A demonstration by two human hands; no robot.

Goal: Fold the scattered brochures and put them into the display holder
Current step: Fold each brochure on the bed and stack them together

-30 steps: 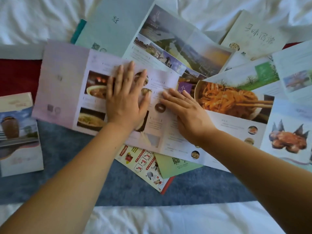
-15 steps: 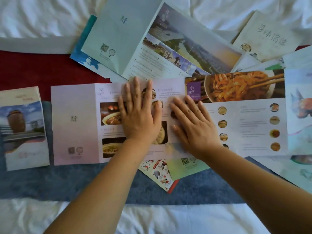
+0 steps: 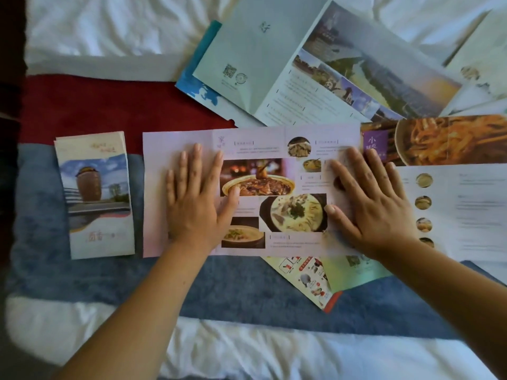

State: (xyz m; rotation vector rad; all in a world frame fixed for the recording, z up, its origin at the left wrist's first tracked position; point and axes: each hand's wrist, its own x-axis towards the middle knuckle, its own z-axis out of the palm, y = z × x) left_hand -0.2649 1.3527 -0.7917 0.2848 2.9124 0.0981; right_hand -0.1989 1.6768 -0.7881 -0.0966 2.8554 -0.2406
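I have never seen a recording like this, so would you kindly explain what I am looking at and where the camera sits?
There is no machine here: a person works with bare hands, and the single camera sits on their head, looking down at the hands. The left hand and the right hand both lie flat, fingers straight, pressing on an unfolded pink food brochure; neither grips anything. To its left lies a folded brochure with a tower picture. Above lies an open pale green brochure, and to the right a noodle brochure. They lie across a blue blanket, a red strip and white bedding.
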